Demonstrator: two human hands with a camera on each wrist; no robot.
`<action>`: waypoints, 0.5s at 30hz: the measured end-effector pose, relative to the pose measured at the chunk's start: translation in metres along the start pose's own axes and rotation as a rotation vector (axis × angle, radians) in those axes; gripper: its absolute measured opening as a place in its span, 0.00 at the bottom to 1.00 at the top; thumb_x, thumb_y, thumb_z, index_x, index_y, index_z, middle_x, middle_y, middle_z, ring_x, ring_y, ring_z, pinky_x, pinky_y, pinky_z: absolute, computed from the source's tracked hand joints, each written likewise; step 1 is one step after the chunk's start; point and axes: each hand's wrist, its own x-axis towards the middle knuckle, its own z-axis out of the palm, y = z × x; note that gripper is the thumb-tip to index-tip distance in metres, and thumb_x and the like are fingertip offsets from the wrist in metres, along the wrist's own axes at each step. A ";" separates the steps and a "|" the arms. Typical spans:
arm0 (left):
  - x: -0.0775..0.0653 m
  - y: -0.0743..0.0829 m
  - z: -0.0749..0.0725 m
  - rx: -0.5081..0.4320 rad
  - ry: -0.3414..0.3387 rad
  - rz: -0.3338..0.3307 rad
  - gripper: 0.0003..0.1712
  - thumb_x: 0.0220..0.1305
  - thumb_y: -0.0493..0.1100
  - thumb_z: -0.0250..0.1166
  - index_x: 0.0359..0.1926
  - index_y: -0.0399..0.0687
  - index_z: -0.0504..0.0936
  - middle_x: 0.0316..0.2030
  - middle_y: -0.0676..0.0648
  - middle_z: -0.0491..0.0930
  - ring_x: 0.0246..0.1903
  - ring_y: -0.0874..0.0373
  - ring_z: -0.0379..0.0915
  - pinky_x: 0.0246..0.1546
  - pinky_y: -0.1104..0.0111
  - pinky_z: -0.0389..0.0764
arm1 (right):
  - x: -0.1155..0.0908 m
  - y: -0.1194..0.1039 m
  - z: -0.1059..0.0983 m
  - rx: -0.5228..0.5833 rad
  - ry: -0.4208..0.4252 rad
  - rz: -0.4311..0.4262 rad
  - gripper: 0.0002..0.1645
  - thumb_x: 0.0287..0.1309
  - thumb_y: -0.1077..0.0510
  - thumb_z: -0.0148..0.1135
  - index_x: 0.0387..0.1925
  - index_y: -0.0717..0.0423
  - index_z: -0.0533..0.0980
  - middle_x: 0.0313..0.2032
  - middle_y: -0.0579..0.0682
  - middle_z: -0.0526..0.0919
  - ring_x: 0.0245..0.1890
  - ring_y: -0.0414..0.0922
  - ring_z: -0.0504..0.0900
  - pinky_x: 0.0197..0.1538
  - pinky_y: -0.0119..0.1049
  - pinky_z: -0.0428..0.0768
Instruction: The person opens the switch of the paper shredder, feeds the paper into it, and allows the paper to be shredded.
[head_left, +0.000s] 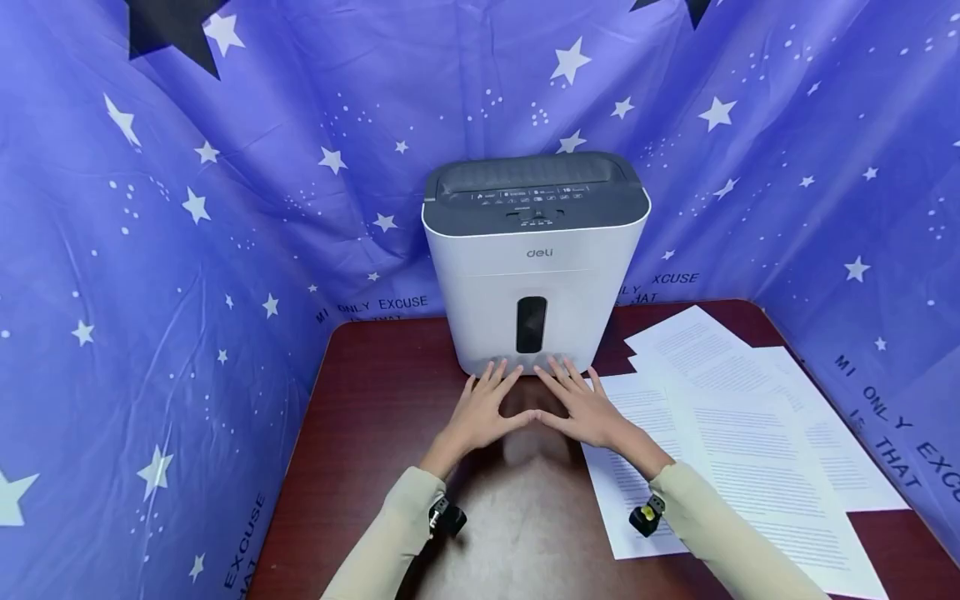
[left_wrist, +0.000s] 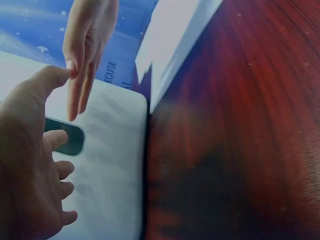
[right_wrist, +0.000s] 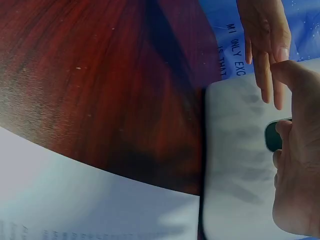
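Observation:
A white paper shredder [head_left: 480, 308] with a dark grey top stands upright at the back of the table, a dark window in its front. Before its lower front, my left hand [head_left: 480, 412] spreads its fingers toward the casing. My right hand [head_left: 585, 410] mirrors it, fingers likewise spread, and the two thumb tips meet in the middle. Neither hand holds anything. In the left wrist view the left hand [left_wrist: 30, 150] shows its fingers apart near the shredder's window [left_wrist: 75, 139]. The right wrist view has the right hand [right_wrist: 302, 160] beside the same white front.
Several overlapping printed sheets [head_left: 750, 442] cover the right side of the dark red wooden table [head_left: 360, 417], partly under the right forearm. A blue star-patterned curtain [head_left: 262, 208] hangs behind and at both sides. Each wrist wears a small black camera [head_left: 448, 517].

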 end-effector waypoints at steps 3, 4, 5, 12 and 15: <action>0.000 0.004 -0.012 -0.003 0.008 0.002 0.50 0.55 0.81 0.39 0.73 0.63 0.47 0.73 0.47 0.46 0.72 0.48 0.40 0.68 0.45 0.48 | 0.003 -0.003 -0.010 0.001 -0.005 -0.027 0.46 0.60 0.26 0.42 0.73 0.38 0.46 0.74 0.49 0.43 0.74 0.54 0.41 0.68 0.65 0.39; 0.000 0.006 -0.017 0.002 0.012 0.006 0.50 0.55 0.81 0.39 0.73 0.63 0.48 0.73 0.47 0.47 0.72 0.49 0.41 0.68 0.45 0.48 | 0.003 -0.004 -0.015 -0.002 -0.003 -0.039 0.45 0.60 0.26 0.41 0.73 0.38 0.46 0.74 0.49 0.44 0.74 0.53 0.41 0.68 0.64 0.41; 0.000 0.007 -0.023 0.010 0.017 0.012 0.50 0.55 0.81 0.38 0.73 0.63 0.48 0.73 0.46 0.49 0.72 0.49 0.42 0.68 0.46 0.49 | 0.004 -0.005 -0.020 -0.009 0.001 -0.057 0.45 0.60 0.27 0.41 0.73 0.37 0.45 0.74 0.49 0.44 0.74 0.52 0.42 0.68 0.64 0.43; 0.002 0.026 -0.080 0.065 0.116 0.114 0.49 0.57 0.79 0.42 0.72 0.58 0.54 0.69 0.46 0.59 0.70 0.49 0.51 0.67 0.47 0.54 | 0.009 -0.024 -0.081 -0.101 0.114 -0.251 0.43 0.62 0.33 0.48 0.72 0.40 0.49 0.73 0.52 0.49 0.73 0.53 0.47 0.67 0.60 0.54; 0.004 0.038 -0.110 0.059 0.197 0.148 0.46 0.59 0.76 0.45 0.71 0.57 0.56 0.68 0.47 0.62 0.69 0.49 0.54 0.67 0.48 0.55 | 0.012 -0.033 -0.114 -0.129 0.215 -0.363 0.42 0.61 0.37 0.52 0.72 0.42 0.51 0.72 0.53 0.52 0.72 0.53 0.51 0.68 0.57 0.56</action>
